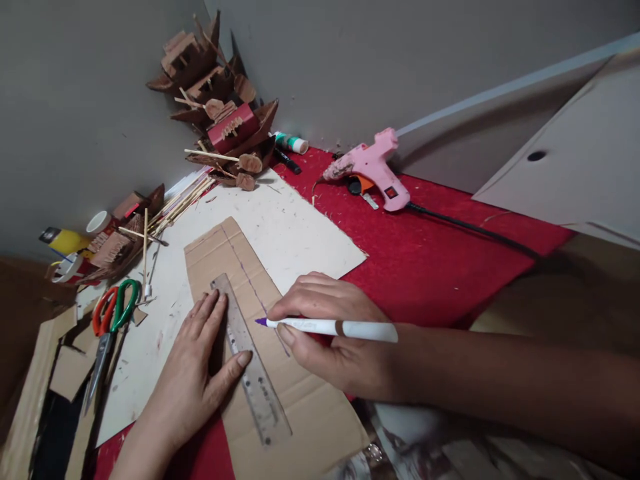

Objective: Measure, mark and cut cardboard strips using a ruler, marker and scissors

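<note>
A white marker [320,326] with a purple tip is held nearly level across a strip of cardboard [320,407], its tip pointed left between a clear ruler [253,373] and a drawn purple line [243,265]; contact with the cardboard cannot be told. The ruler's long axis is slanted from upper left to lower right, roughly along the line. The marker is clamped between right-hand [350,360] fingers and thumb, the forearm extended from the right. The ruler is pressed by the left hand [200,360], palm down, thumb spread from its fingers.
</note>
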The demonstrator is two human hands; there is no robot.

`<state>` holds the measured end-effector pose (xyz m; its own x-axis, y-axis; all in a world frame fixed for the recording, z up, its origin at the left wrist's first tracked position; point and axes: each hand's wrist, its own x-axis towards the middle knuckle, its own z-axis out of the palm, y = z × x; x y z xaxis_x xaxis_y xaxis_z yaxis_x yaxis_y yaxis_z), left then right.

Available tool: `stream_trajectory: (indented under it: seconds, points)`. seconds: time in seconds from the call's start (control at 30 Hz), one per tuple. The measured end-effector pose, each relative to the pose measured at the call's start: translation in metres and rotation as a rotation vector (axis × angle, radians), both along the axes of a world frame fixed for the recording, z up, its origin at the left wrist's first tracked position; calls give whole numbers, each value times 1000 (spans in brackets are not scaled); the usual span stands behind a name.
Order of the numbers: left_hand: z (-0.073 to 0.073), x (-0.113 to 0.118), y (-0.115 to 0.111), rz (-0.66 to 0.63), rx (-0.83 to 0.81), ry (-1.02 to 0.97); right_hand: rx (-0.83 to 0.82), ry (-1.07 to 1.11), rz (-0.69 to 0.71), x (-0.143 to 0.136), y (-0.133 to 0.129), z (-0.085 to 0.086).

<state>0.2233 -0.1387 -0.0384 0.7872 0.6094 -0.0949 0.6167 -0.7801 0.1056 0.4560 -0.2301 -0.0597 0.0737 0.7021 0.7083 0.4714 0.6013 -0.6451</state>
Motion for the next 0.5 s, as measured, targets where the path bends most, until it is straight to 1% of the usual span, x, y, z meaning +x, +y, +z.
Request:
stream_trajectory:
  seconds: [0.1,0.23,0.37,0.5]
  points:
    - [1,-1,-13,-5,34,29,5,5,4,0,0,-1]
    - [0,-2,-37,-22,104,50,-2,7,39,2,0,0]
    - [-8,-7,-57,-29,136,8,-1,34,59,4,-1,1]
    - [-16,-16,-68,-37,135,-30,5,46,73,5,-2,3]
